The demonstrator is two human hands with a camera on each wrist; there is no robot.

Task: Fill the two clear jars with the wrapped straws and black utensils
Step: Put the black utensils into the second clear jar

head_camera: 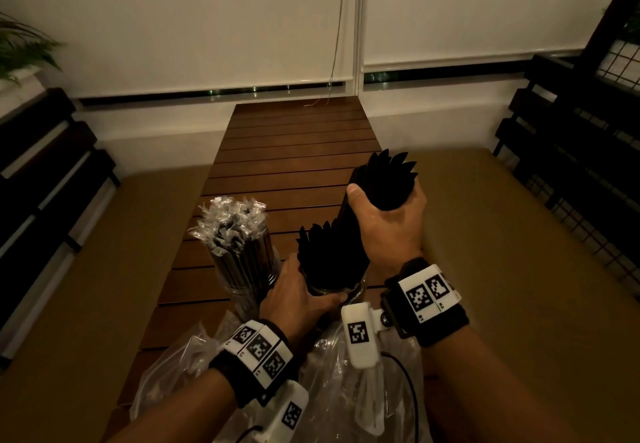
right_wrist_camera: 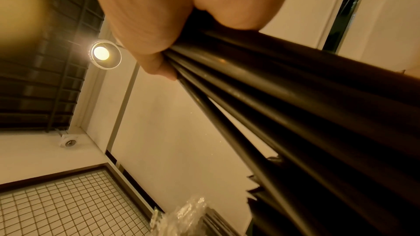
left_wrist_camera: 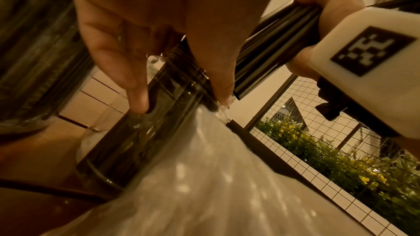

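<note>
Hand on my left (head_camera: 294,298) grips the second clear jar (head_camera: 332,288), already part full of black utensils (head_camera: 329,252). Just beyond that hand's far left, the first jar (head_camera: 247,262) looks packed with wrapped straws (head_camera: 232,220). My right hand (head_camera: 388,220) clenches another bundle of utensils (head_camera: 384,179), tilted above the second jar. I judge this load is what remains.

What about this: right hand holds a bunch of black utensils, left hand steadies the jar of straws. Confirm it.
One error. The left hand grips the jar of black utensils, not the straw jar, which stands untouched to the left in the head view. The right hand does hold a utensil bunch.
</note>
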